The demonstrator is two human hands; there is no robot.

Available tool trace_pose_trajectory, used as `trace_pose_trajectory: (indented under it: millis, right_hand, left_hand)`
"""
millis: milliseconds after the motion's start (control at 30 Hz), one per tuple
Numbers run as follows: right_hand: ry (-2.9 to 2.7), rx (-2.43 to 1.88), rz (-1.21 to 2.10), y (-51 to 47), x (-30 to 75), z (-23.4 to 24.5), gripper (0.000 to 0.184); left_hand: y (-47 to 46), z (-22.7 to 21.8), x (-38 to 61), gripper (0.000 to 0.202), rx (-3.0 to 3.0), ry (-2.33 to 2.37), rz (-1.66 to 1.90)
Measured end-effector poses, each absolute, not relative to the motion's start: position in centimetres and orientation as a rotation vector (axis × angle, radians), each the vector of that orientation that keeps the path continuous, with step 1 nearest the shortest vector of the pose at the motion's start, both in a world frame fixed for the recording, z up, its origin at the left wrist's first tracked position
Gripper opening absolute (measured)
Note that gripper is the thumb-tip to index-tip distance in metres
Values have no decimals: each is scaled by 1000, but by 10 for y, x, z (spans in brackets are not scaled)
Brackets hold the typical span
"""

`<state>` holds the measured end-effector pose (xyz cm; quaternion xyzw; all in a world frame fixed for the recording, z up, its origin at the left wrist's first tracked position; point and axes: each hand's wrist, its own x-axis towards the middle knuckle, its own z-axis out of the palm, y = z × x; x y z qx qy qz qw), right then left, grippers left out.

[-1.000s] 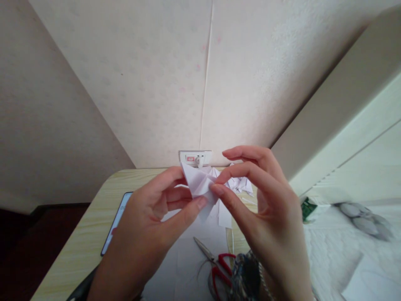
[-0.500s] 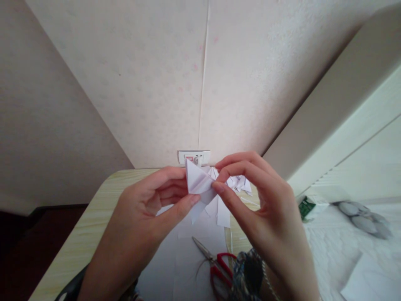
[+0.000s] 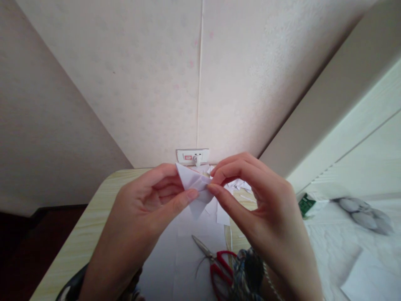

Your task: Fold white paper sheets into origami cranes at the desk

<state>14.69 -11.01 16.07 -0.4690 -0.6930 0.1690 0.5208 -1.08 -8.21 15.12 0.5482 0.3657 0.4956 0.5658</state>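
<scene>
A small white folded paper (image 3: 188,177) with pointed corners is held up between both hands above the table. My left hand (image 3: 150,196) grips its left side, thumb on the near face and fingers behind. At the right corner, the thumb and index finger of my right hand (image 3: 250,190) pinch a fold. Below the hands, red-handled scissors (image 3: 216,260) lie on white paper sheets (image 3: 171,255), blades pointing up and left. More folded paper pieces (image 3: 239,184) are heaped behind my right hand, partly hidden by it.
The pale wooden table (image 3: 84,228) meets a wall with a socket (image 3: 192,156) and a plug in it. At right are a green packet (image 3: 306,205) and a sheet of paper (image 3: 372,278) on white quilted fabric (image 3: 328,251).
The folded paper has tilted and shifted slightly left with both hands, so its top point leans further left. Both hands keep their hold on it. The scissors stay where they were.
</scene>
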Motion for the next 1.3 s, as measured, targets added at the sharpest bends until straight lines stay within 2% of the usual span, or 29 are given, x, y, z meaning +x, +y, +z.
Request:
trace_pose_trajectory:
  millis: [433,567,1100,1300]
  right_hand:
    - [-1544,-1200,460,-113,143,160,4]
    - [-1563,-1232,490,-113,141,160,11]
    - [-1565,-1221,469,-114,136,161,8]
    - [-1629,-1236,484,-112,137,161,11]
  left_hand:
    - [-88,161,-12,16,1268,1038,1247]
    - [-88,161,-11,13,1287,1052,1303]
    - [-88,165,-19,17,1241,1129,1153]
    - [-84,160,-28,31,1429,1113,1070]
